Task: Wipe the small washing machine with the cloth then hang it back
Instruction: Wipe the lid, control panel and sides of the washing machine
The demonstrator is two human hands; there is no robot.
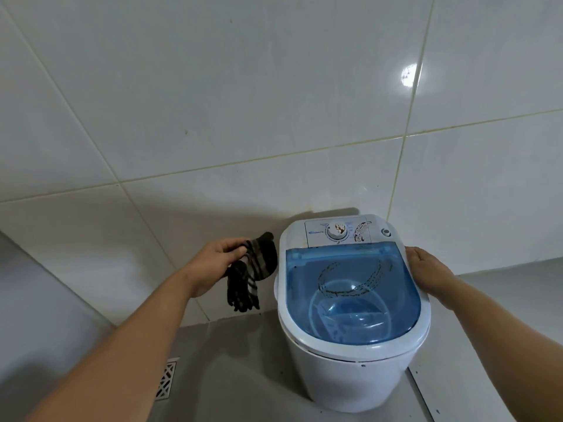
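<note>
The left hand [217,257] grips a dark plaid cloth [249,271], fingers curled around its upper part, with the rest of the fabric hanging below and to the right of the palm. The cloth is brown and black with pale stripes, and its lower end dangles free in the air in front of the white wall tiles [213,102]. Just to the right of that hand and the cloth stands the small washing machine [353,370], a white round tub on the grey floor [231,385]; the cloth hangs near its left side, and whether it touches the rim cannot be told.

The right hand [428,269] lies flat and open against the machine's right edge, fingers extended along the rim beside the translucent blue lid [350,293], holding nothing. The lid is shut and carries dark curved marks. Beyond the lid, farther from both hands, sits the control panel with a round dial [337,231], also smudged brown. Below the left forearm, a metal floor drain [167,380] is set in the floor.
</note>
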